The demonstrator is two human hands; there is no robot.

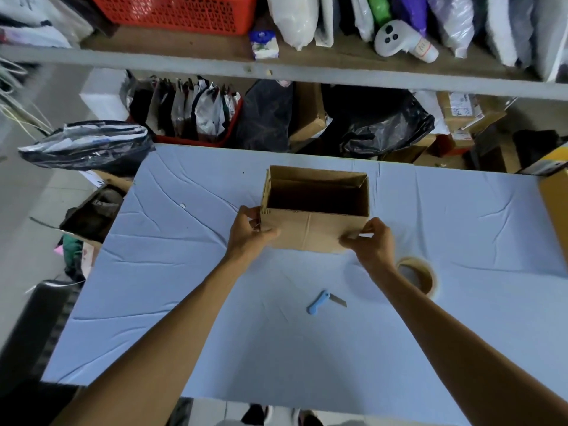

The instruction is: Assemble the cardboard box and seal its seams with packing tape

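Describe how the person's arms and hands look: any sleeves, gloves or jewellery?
Both forearms are bare as far as the frame shows, with no sleeve in view. The left hand and right hand wear no gloves, and no ring, watch or bracelet shows.

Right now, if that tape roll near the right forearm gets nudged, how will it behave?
The tape roll appears to lie flat on the blue cloth, so it would probably slide rather than roll. The wrinkled cloth may drag or bunch. Its hollow core suggests it is light and easy to hook.

I count one cardboard box (316,210) between two hands, one tape roll (418,276) by my right wrist, one knife (325,302) nearer me.
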